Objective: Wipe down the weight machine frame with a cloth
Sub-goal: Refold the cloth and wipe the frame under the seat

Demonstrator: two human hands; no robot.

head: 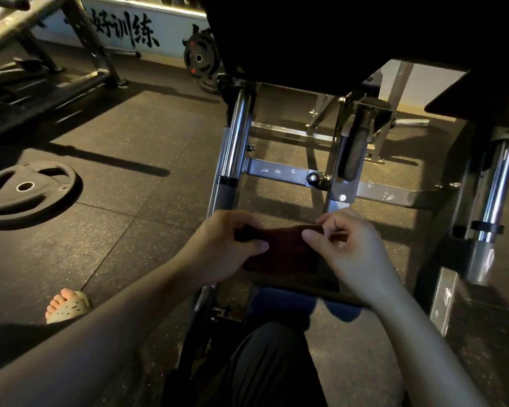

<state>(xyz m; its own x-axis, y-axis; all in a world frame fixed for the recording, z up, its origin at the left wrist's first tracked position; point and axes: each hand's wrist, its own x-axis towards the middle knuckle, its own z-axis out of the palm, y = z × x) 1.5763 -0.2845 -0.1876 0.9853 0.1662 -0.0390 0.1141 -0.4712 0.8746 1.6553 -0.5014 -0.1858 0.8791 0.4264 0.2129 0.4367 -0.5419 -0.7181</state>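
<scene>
A dark reddish-brown cloth (279,251) is stretched between both hands at the lower middle of the view. My left hand (227,245) grips its left end with curled fingers. My right hand (347,242) pinches its right end between thumb and fingers. Just beyond the hands stands the weight machine frame (279,171), a grey crossbar with bolts between two chrome uprights (235,136). The cloth hangs in the air in front of the frame, not touching it. A black pad (321,36) of the machine fills the top.
A black weight plate (27,192) lies flat on the rubber floor at left. Another plate (200,57) leans by the far wall. A second rack frame (41,54) stands at upper left. A chrome post (494,201) rises at right. My sandalled foot (68,306) sits at lower left.
</scene>
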